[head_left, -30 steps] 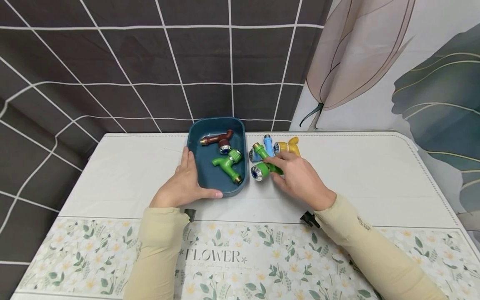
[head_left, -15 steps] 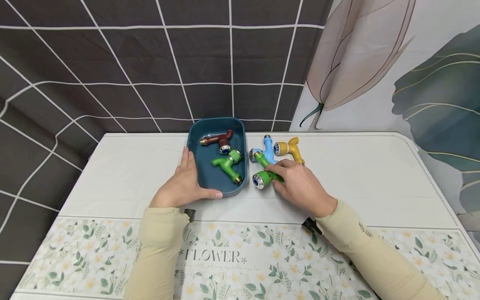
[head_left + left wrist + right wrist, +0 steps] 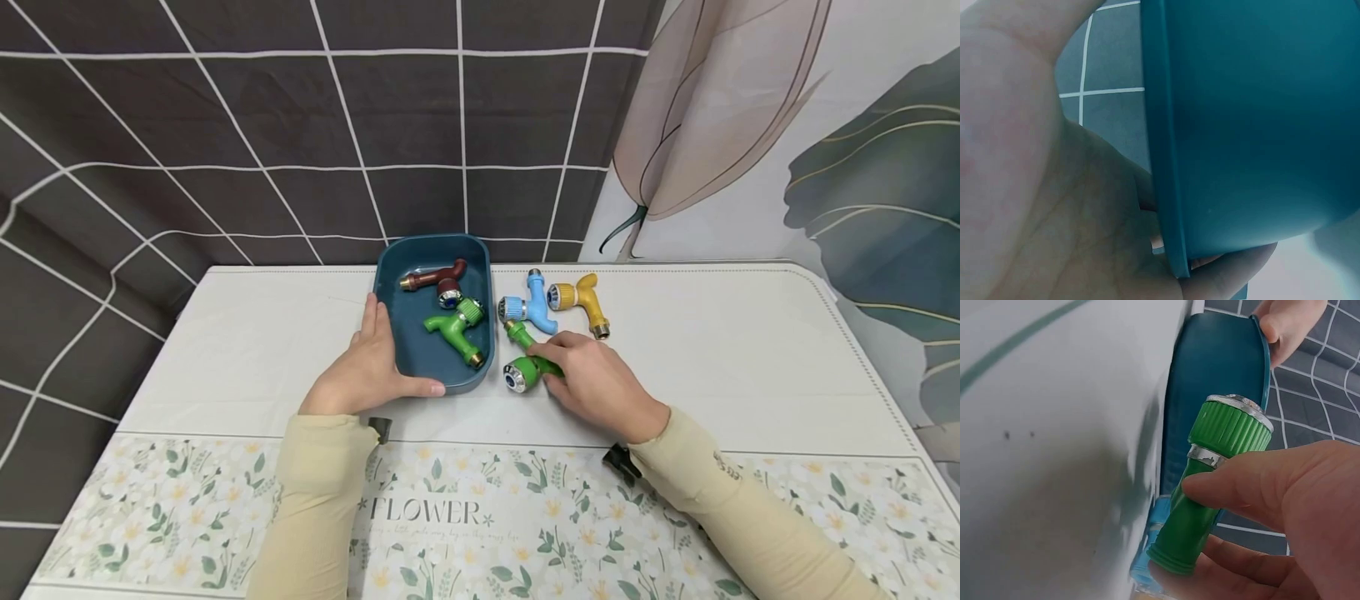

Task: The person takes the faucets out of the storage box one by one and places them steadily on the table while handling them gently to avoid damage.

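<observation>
My left hand (image 3: 363,362) holds the near left corner of a dark blue plastic tub (image 3: 408,350), fingers along its left side and thumb at the front rim. Inside lie a brown tap (image 3: 431,277) and a green tap (image 3: 455,332). My right hand (image 3: 600,379) pinches another green tap (image 3: 525,369) between thumb and fingers, just right of the tub. In the right wrist view, this tap's ribbed knob (image 3: 1225,428) points toward the tub; part of its body is behind my fingers. Beyond it, a light blue tap (image 3: 534,308) and a yellow tap (image 3: 581,298) lie on the table.
The white table (image 3: 720,350) has a flower-patterned strip (image 3: 465,550) along its near part. Behind stands a dark wall covering with white grid lines (image 3: 300,125). A leaf-printed cloth (image 3: 750,150) hangs at the right.
My right hand has drawn the green tap toward me, away from the light blue tap, which now shows fully, as does the yellow one. My left hand and the tub have stayed put.
</observation>
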### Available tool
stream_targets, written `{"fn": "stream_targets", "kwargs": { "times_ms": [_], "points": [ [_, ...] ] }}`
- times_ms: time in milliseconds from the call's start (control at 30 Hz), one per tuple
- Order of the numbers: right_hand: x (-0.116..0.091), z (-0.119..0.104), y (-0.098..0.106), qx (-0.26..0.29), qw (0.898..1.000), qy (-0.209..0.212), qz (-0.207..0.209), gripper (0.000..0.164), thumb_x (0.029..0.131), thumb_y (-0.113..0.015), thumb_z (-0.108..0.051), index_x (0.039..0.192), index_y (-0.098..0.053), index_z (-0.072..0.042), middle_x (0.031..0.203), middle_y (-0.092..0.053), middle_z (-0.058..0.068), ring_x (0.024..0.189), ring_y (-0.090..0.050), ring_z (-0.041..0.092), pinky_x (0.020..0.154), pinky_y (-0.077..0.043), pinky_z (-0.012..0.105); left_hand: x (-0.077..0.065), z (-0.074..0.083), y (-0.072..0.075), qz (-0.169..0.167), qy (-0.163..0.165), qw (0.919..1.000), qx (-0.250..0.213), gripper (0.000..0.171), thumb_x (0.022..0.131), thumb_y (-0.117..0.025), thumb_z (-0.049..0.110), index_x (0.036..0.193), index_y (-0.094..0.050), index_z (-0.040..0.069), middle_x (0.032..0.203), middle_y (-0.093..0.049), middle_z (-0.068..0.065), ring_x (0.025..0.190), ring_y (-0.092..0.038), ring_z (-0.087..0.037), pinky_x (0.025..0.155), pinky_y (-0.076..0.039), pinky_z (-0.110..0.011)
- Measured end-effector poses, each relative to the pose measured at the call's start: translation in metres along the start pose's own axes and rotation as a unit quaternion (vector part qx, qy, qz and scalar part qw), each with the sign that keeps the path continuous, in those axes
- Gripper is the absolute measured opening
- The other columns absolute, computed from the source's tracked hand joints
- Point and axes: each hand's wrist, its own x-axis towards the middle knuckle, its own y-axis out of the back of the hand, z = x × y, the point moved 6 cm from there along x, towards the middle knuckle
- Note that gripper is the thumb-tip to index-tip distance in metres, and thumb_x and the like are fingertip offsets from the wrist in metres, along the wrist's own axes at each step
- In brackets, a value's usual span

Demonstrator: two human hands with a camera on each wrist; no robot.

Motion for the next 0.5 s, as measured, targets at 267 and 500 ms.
{"fn": "stream_targets", "kwargs": {
  "times_ms": [267, 500],
  "points": [
    [-0.0005, -0.0030, -0.0055, -0.010, 1.000, 0.005, -0.013, 0.033, 0.086, -0.072, -0.004, 0.119, -0.074, -0.004, 0.105, -0.070, 0.015, 0.090, -0.069, 0.025, 0.074, -0.057, 0.042, 0.0005, -0.0005, -0.0015, -0.003, 0.005, 1.0000, 0.001, 0.144, 0.071, -0.085, 0.059, 0.156, 0.010, -0.008, 0.163, 0.026, -0.020, 0.147, -0.008, -0.054, 0.114, -0.028, -0.058],
    [-0.0001, -0.0046, -0.0093, -0.013, 1.000, 0.006, -0.019, 0.032, 0.087, -0.072, -0.004, 0.118, -0.074, -0.004, 0.104, -0.070, 0.014, 0.088, -0.069, 0.024, 0.070, -0.057, 0.040, 0.0003, -0.0002, -0.0013, -0.004, 0.005, 1.0000, 0.005, 0.144, 0.072, -0.085, 0.060, 0.155, 0.010, -0.009, 0.162, 0.026, -0.020, 0.147, -0.009, -0.055, 0.114, -0.028, -0.058]
  ]
}}
